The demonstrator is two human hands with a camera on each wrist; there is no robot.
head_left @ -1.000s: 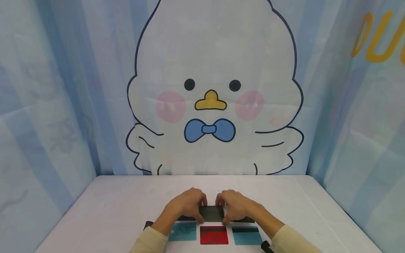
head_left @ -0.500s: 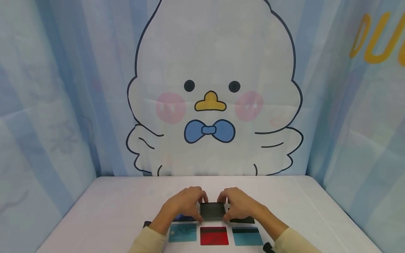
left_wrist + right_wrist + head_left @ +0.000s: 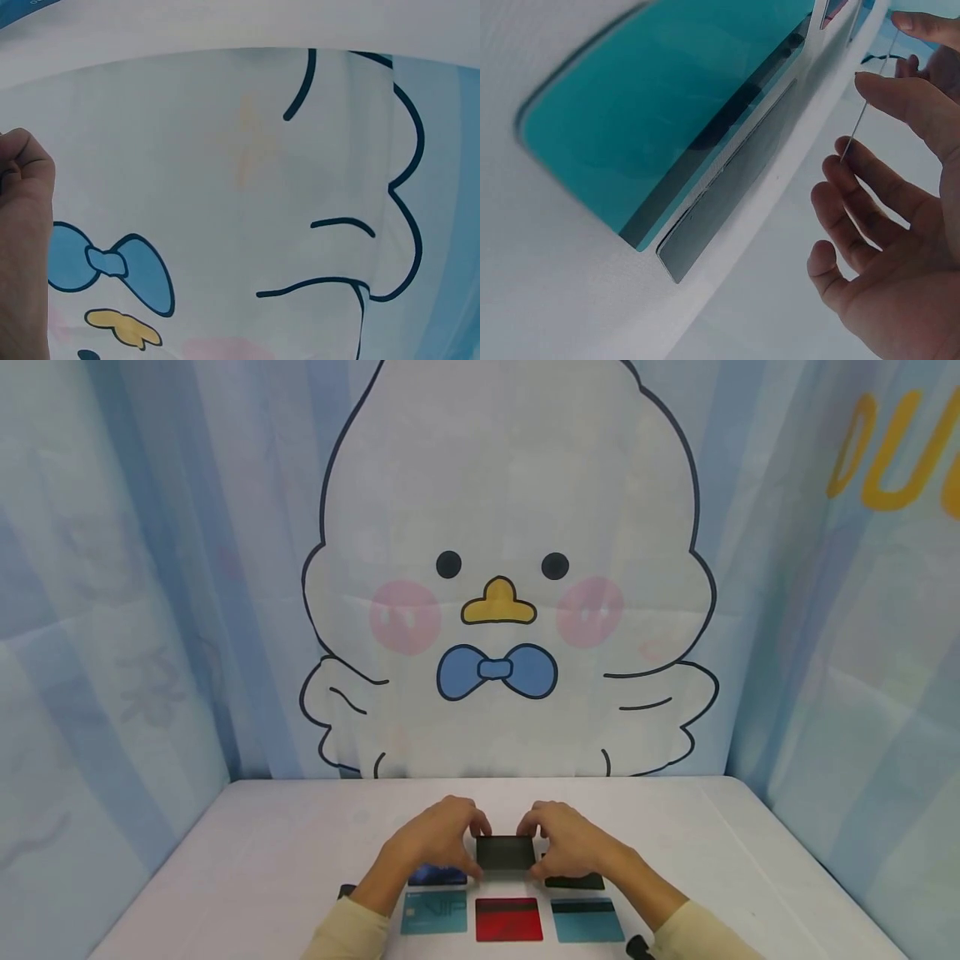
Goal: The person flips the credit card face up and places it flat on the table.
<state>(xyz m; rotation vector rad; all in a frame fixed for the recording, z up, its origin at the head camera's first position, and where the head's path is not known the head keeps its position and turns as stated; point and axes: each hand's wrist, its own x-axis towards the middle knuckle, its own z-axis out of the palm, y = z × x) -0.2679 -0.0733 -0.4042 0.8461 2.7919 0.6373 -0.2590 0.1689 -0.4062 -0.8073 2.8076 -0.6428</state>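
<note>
Since the earlier head frames, the dark grey card (image 3: 506,853) has shifted a little higher in the picture, my hands along with it. It sits at lower centre of the head view, lifted off the table (image 3: 300,852); the right wrist view shows it edge-on. My left hand (image 3: 438,837) pinches its left edge, my right hand (image 3: 566,842) its right edge, thumbs near, fingertips far. Partly behind my left hand lies a dark blue card (image 3: 437,877), and by my right hand a black card (image 3: 576,883). At the bottom of the frame I see a teal VIP card (image 3: 434,913), a red card (image 3: 508,923) and a black-striped teal card (image 3: 588,924) side by side. A duck-printed backdrop (image 3: 510,485) fills the upper frame.
</note>
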